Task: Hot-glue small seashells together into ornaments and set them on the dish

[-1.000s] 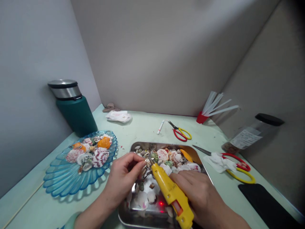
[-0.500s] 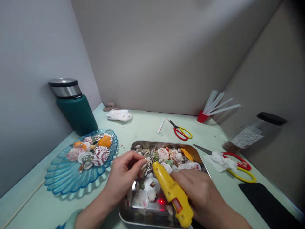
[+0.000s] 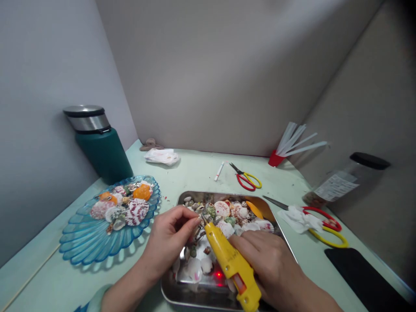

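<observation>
My right hand [image 3: 264,255] is wrapped round a yellow glue gun [image 3: 229,260], its nozzle pointing up and left. Thumb and fingers of my left hand [image 3: 177,232] are pinched together right beside the nozzle tip; what they hold is too small and too covered to make out. Both hands are over a metal tray [image 3: 227,299]. Mixed seashells [image 3: 222,209] fill its far half, and a few pale shells [image 3: 195,269] lie nearer. A red light spot shines on the tray floor.
A blue scalloped dish [image 3: 94,242] of shells sits left, before a green bottle [image 3: 104,151]. Scissors [image 3: 245,177] and a white marker [image 3: 219,171] lie behind the tray. To the right are larger scissors [image 3: 338,238] with tissue [image 3: 300,219], a jar [image 3: 344,182], a black phone-like slab [image 3: 364,277] and glue sticks [image 3: 289,141].
The glue gun has shifted slightly left, bringing its nozzle closer to my left fingertips. My right hand has moved with it; my left hand has stayed almost still.
</observation>
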A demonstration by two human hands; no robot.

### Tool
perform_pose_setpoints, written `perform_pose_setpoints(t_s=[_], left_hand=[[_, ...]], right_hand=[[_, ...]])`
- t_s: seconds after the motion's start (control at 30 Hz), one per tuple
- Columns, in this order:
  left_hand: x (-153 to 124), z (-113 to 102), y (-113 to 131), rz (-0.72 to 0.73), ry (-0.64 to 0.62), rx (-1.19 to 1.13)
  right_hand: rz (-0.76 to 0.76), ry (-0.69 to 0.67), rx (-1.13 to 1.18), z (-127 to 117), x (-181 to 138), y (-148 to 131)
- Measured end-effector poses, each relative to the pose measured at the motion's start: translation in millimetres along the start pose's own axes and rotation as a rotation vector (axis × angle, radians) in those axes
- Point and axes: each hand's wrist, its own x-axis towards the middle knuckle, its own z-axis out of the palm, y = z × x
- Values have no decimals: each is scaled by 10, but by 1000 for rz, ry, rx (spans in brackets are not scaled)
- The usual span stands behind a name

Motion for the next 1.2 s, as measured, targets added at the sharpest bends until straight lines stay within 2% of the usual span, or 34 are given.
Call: perform_pose_setpoints(t_s=[0.23, 0.7, 1.2], left_hand=[[0, 3, -6, 11, 4, 21], [-1, 16, 21, -60, 58, -71], [-1, 13, 6, -62, 32, -49]], right_hand=[[-16, 40, -8, -6, -7, -12], [50, 60, 31, 28, -32, 32], [-26, 81, 18, 11, -21, 14]])
